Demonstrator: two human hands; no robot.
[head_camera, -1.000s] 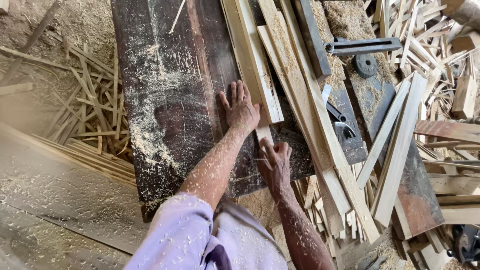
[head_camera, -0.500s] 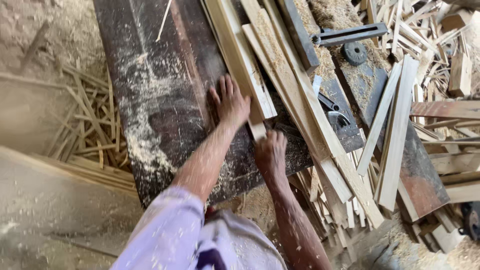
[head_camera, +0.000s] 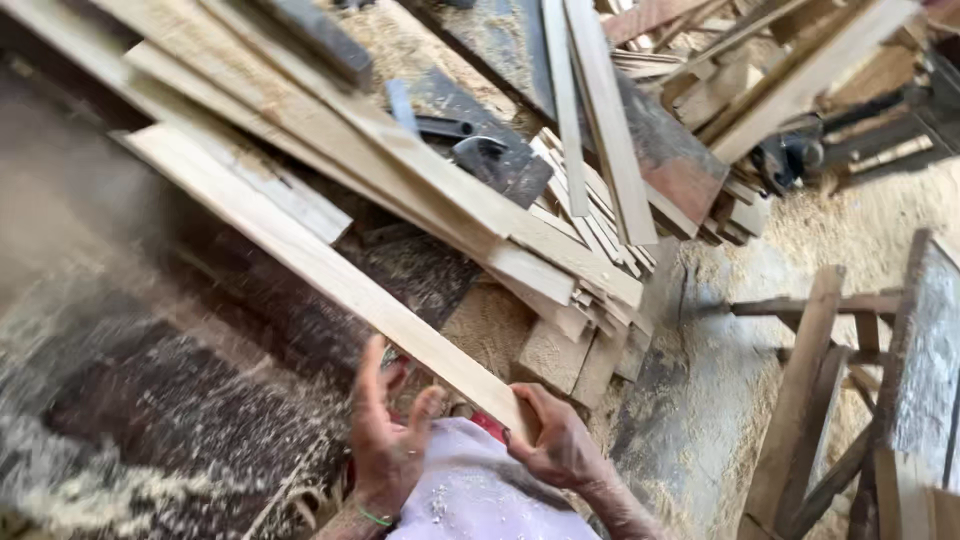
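Nearest, at the bottom edge: lilac shirt (head_camera: 480, 500), dusted with sawdust and cropped by the frame. Left hand (head_camera: 388, 435) raised beside the near end of a long pale wooden strip (head_camera: 330, 270), fingers spread and loosely open, nothing enclosed; contact with the strip's underside cannot be told. Thin green band at the left wrist, forearm cut off below. Right hand (head_camera: 562, 447) closed around the strip's near end, thumb over the top face, fingers hidden beneath. Strip running diagonally up and left over a dark sawdust-covered table (head_camera: 200, 400), its surface blurred on the left. Further out, a stack of cut wooden slats (head_camera: 560, 270) with ends overhanging the table edge. Behind the stack, a dark metal plate (head_camera: 500, 160), partly buried under boards; its form hard to make out. To the right, sawdust-covered floor (head_camera: 850, 230) and a wooden frame (head_camera: 820, 380), cropped by the right edge. Farthest, loose planks (head_camera: 790, 80), tops cut off.
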